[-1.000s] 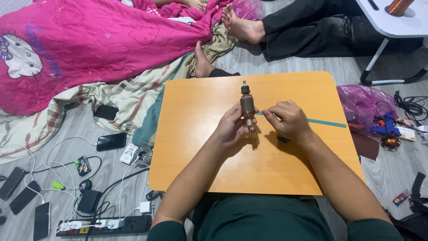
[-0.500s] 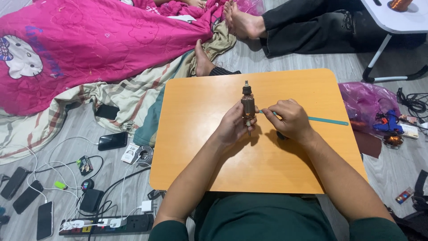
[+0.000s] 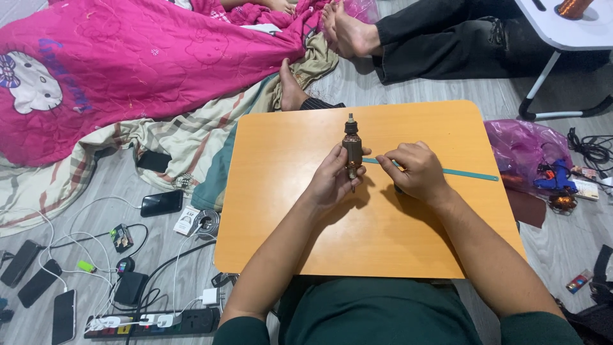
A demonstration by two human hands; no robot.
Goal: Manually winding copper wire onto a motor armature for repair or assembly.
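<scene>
**Two hands at a motor armature on an orange table**

One small motor armature [image 3: 352,148], brown with a metal shaft at each end, stands upright over the middle of the orange table [image 3: 287,211]. The lower part of it is hidden behind the fingers, so it cannot be told if the bottom shaft touches the table top. The left hand [image 3: 333,181] is closed around the lower half of the armature, with the thumb on one side and the fingers curled on the other side.

The right hand [image 3: 415,171] is just beside it, to the right. Its fingers are pressed together and pinch a thin teal strip [image 3: 466,172], long and flat like a blade. The near end of the strip reaches the side of the armature, and the far end lies toward the right edge of the table.

Both forearms come from a person in a dark green top, who sits at the near edge of the table.

To the right of the table, on the grey floor, lies a pink plastic bag [image 3: 520,144], and next to it a blue glue gun [image 3: 554,179]. To the left there are a big pink blanket [image 3: 140,70], several phones [image 3: 161,204] and a black power strip [image 3: 153,322] with white cables. Beyond the far edge, bare feet [image 3: 348,29] of another person in dark trousers are seen, and a white table [image 3: 562,29] stands at the upper right corner.
</scene>
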